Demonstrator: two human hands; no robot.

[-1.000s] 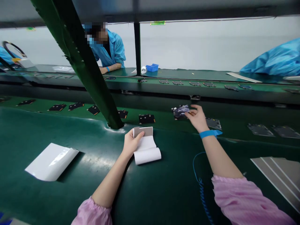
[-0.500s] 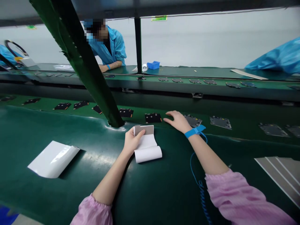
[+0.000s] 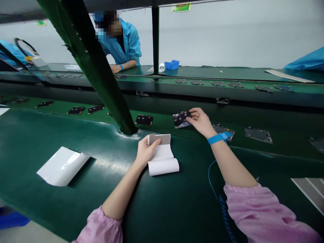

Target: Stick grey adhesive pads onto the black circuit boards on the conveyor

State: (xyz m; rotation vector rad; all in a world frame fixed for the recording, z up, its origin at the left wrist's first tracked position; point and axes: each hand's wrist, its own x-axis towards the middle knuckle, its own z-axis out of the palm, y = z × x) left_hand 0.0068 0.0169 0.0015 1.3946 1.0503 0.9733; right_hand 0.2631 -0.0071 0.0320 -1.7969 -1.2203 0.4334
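Observation:
My left hand (image 3: 146, 150) grips a curled white backing sheet (image 3: 163, 165) with a grey strip (image 3: 163, 139) at its top, the thumb lying over the strip. Between the fingertips and thumb of my right hand (image 3: 201, 122) is a black circuit board (image 3: 181, 119), tilted and lifted off the green belt (image 3: 162, 125). A blue wrist strap (image 3: 219, 137) with a coiled cord circles my right wrist. Just beyond that wrist lies a grey circuit board (image 3: 222, 131). To the left of my right hand, another black board (image 3: 144, 119) rests on the belt.
A slanted green post (image 3: 111, 91) stands left of my hands. A glossy white sheet (image 3: 62, 166) lies on the left of the bench, and grey strips (image 3: 310, 190) lie at the right. Across the line, a person in blue (image 3: 126, 44) leans near a blue bin (image 3: 172, 64).
My right hand has closed on the black circuit board and raised it from the belt, tilting it. My left hand keeps its hold on the white sheet. The view has shifted slightly.

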